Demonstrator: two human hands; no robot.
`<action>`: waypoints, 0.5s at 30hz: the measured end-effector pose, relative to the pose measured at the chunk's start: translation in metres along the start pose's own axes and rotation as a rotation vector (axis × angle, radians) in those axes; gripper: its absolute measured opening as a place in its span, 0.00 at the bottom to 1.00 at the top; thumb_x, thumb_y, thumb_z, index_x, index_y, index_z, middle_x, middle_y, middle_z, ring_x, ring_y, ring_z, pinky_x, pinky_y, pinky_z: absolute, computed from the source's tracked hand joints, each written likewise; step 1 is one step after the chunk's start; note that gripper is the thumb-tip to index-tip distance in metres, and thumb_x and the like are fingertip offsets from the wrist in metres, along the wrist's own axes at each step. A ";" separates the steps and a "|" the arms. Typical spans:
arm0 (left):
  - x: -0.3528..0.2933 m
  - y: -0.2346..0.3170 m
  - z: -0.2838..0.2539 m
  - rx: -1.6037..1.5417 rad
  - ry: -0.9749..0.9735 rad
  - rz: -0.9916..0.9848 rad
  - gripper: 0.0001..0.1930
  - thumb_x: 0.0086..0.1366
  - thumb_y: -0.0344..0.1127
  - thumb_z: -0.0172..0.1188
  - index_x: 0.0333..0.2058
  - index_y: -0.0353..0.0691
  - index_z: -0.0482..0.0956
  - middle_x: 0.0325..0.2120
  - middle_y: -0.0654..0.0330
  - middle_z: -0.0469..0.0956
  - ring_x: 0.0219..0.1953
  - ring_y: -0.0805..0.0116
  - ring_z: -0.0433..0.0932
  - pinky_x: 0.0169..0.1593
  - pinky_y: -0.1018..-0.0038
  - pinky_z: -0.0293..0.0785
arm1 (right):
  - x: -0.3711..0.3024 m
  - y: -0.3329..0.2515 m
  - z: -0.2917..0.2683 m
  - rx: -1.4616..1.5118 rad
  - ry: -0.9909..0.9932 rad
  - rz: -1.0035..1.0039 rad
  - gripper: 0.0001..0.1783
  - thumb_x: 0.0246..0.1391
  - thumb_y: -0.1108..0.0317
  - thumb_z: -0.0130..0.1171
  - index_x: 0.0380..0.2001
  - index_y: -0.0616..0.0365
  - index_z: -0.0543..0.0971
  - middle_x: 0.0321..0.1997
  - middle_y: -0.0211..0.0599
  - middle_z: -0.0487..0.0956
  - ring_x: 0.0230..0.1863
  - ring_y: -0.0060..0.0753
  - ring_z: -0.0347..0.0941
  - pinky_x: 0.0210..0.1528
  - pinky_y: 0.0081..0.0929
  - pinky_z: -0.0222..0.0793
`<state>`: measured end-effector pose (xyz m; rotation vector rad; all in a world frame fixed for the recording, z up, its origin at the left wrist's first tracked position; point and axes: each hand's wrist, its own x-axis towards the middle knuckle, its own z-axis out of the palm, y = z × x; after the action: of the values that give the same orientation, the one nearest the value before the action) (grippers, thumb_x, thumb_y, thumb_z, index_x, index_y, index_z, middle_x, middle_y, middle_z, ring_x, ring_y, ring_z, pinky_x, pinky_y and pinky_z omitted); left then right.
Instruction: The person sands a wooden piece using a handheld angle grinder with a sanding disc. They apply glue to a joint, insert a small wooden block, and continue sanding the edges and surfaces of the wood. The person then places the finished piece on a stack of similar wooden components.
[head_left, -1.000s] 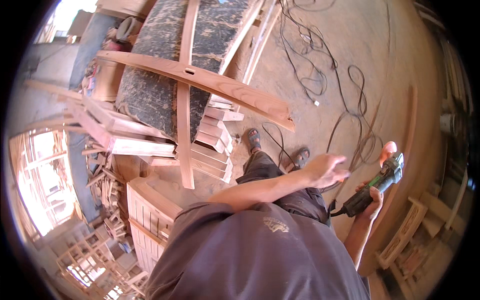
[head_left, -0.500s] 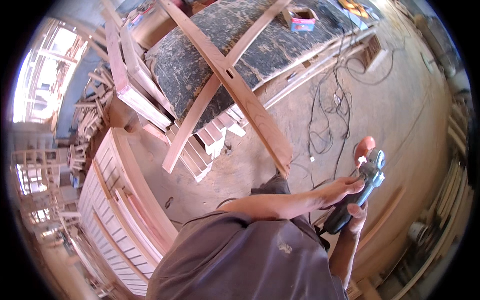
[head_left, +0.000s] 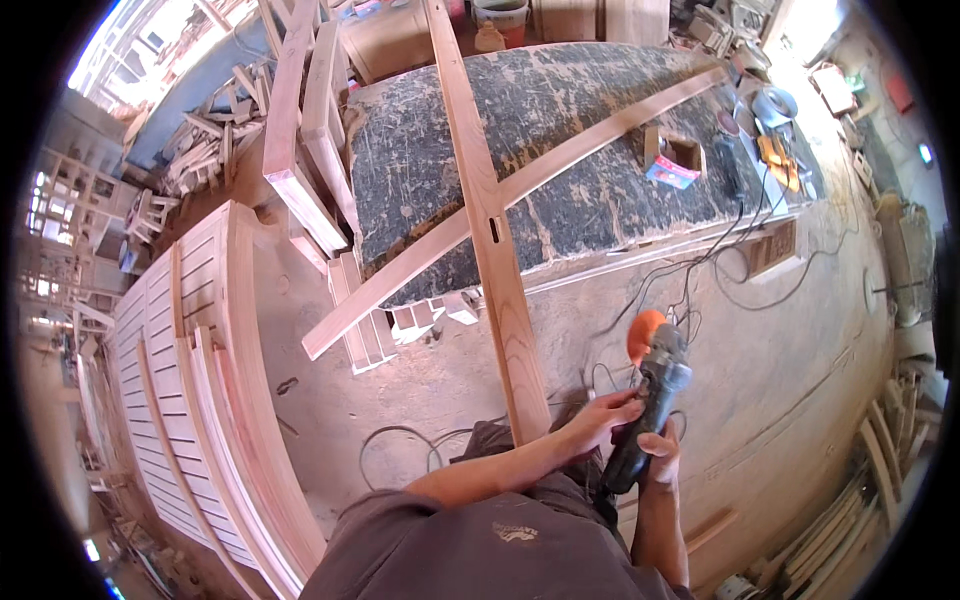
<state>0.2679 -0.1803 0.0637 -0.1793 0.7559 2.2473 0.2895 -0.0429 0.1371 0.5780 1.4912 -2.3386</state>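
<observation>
An angle grinder (head_left: 660, 388) with a dark body, a grey metal head and an orange disc (head_left: 644, 336) is held up in front of me, to the right of centre. My right hand (head_left: 660, 458) is wrapped round its black rear body, thumb on top. From the left side, my left hand (head_left: 610, 414) grips the grinder just behind the head, its fingertips partly hidden. Left of the grinder, a long wooden board (head_left: 505, 300) with a slot cut in it reaches from near my body across the worktable. Under it, a second board (head_left: 400, 280) crosses at a slant.
The scuffed dark worktable (head_left: 420, 150) carries an open small box (head_left: 672, 160) and yellow-handled tools (head_left: 778, 162). Black cables (head_left: 690, 270) trail to the floor. Slatted wooden panels (head_left: 200, 400) stand at the left; loose timber (head_left: 840, 520) lies at lower right.
My view has turned to the right and up, showing more of the table's far side. In the picture, the grinder and both hands sit further left and slightly lower, the grip kept.
</observation>
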 end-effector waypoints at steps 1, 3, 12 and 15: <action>0.001 0.000 -0.011 0.021 0.066 0.084 0.25 0.76 0.43 0.59 0.65 0.36 0.71 0.51 0.63 0.81 0.52 0.76 0.77 0.56 0.74 0.74 | 0.018 -0.005 -0.001 -0.031 -0.032 0.015 0.36 0.33 0.55 0.72 0.46 0.68 0.79 0.36 0.42 0.84 0.32 0.37 0.82 0.38 0.32 0.80; -0.003 -0.002 -0.036 0.218 0.238 0.162 0.24 0.75 0.40 0.62 0.63 0.34 0.74 0.54 0.61 0.80 0.54 0.75 0.77 0.57 0.73 0.74 | 0.050 -0.025 0.009 -0.039 -0.126 0.062 0.38 0.32 0.57 0.72 0.48 0.69 0.78 0.37 0.43 0.83 0.34 0.38 0.82 0.41 0.34 0.80; -0.062 0.024 -0.042 1.348 1.339 0.616 0.43 0.56 0.40 0.74 0.65 0.27 0.64 0.59 0.36 0.69 0.61 0.37 0.67 0.66 0.51 0.63 | 0.257 -0.073 0.020 -0.830 -0.264 -0.113 0.35 0.37 0.65 0.72 0.53 0.62 0.75 0.40 0.39 0.81 0.39 0.33 0.79 0.45 0.31 0.76; -0.060 -0.025 -0.077 1.206 1.581 0.491 0.57 0.51 0.48 0.79 0.70 0.25 0.54 0.62 0.34 0.65 0.63 0.36 0.66 0.66 0.49 0.63 | 0.330 -0.085 0.030 -1.061 -0.313 -0.303 0.36 0.38 0.65 0.73 0.54 0.62 0.75 0.42 0.41 0.82 0.43 0.35 0.80 0.48 0.34 0.75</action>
<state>0.3205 -0.2469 0.0098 -1.2729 2.9655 1.1714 -0.0422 -0.0486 0.0542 -0.2904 2.3956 -1.3373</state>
